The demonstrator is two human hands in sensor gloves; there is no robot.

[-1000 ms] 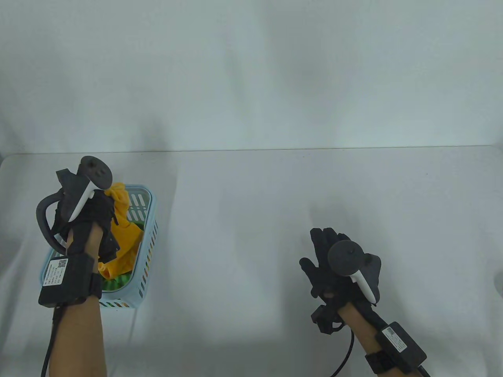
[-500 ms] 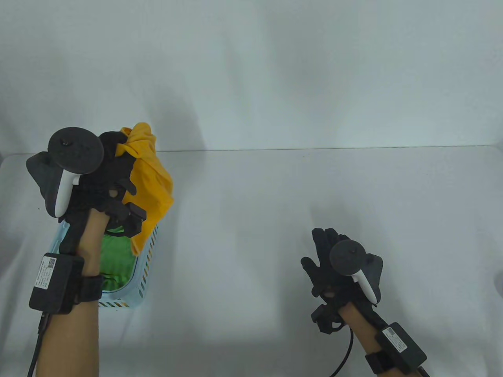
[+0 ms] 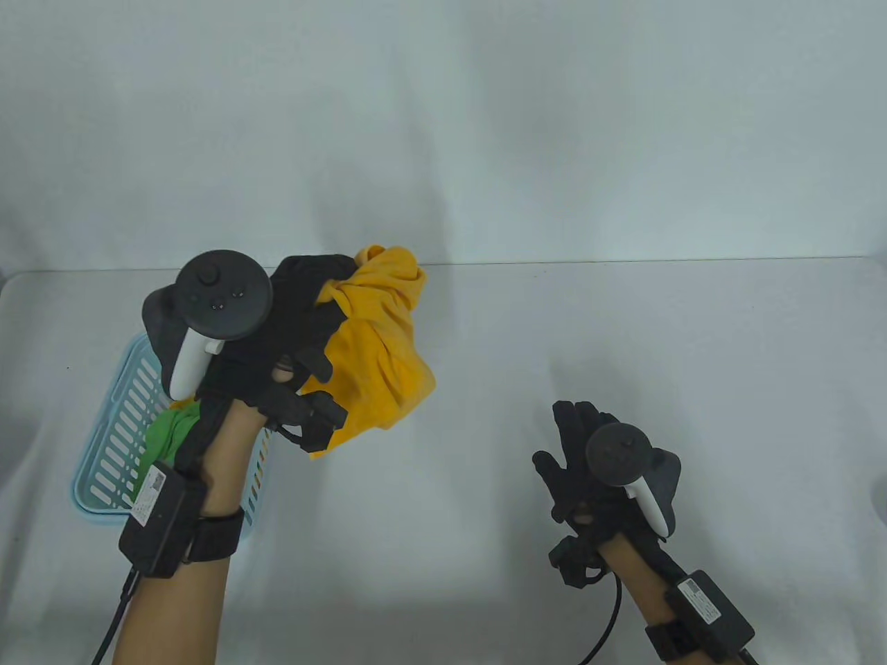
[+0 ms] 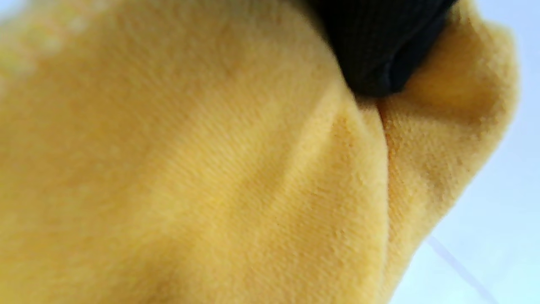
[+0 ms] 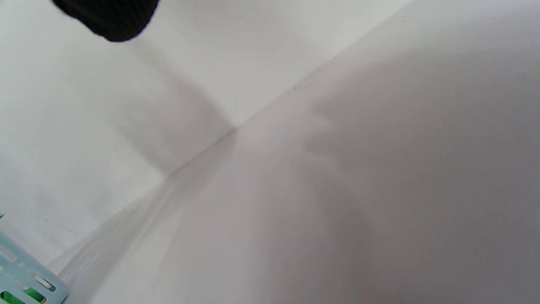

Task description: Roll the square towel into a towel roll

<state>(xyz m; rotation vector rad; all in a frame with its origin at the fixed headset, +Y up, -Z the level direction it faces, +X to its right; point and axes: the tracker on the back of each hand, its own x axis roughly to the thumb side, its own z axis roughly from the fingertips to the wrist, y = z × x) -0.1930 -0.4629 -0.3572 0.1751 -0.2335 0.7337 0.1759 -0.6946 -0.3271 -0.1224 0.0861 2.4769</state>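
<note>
Beside the blue basket (image 3: 111, 443) | left hand (image 3: 291, 339) fingers clutch yellow towel (image 3: 378, 353) | right hand (image 3: 589, 464) fingers relaxed, flat on table (image 3: 624, 332)

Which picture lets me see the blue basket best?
The table view: the light blue basket shows with its slotted wall and a green cloth inside. The right wrist view catches only one corner. The left wrist view shows none, just the yellow towel.

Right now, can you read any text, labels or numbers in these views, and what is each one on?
No text is legible.
Left wrist pack label: small print with a code square, too small to read.
Right wrist pack label: the same, too small to read.
Yellow towel, basket: no lettering visible.
</note>
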